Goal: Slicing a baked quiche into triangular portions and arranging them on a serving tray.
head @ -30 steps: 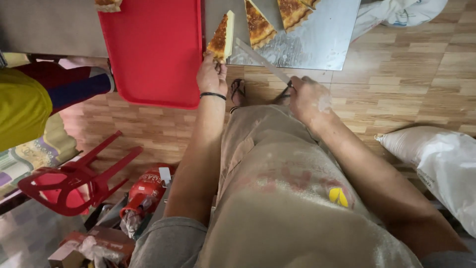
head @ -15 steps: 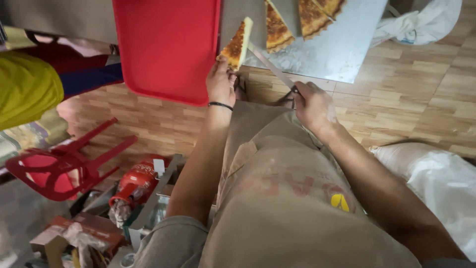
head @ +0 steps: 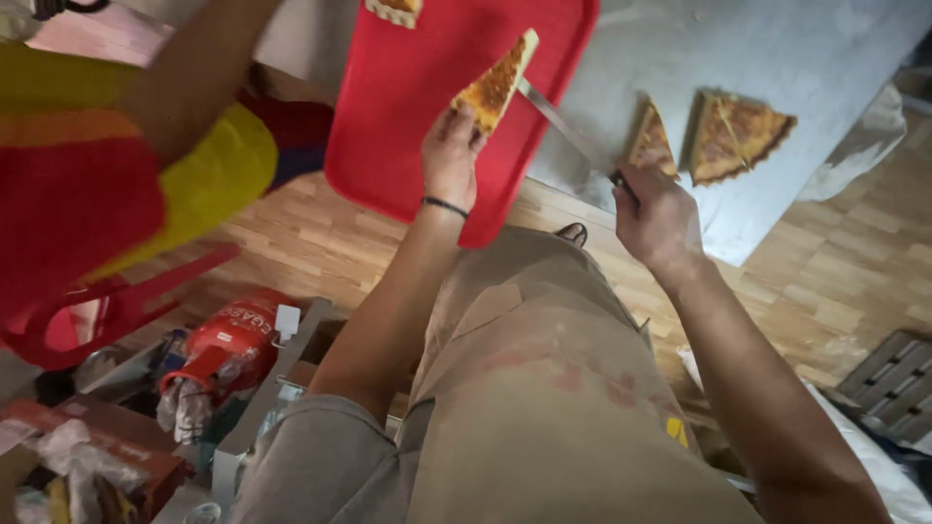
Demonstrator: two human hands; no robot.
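- Our left hand has its fingers clamped on a pie slice, steadying it over the red tray.
- Our right hand is closed around the knife, whose blade slides beneath the slice as support.
- Half a second ago the slice sat at the tray's edge; now it is over the tray, leaving three slices on the grey surface.

a golden-brown triangular tart slice is held tilted above a red tray, its point upward, supported on a long knife blade from beneath.
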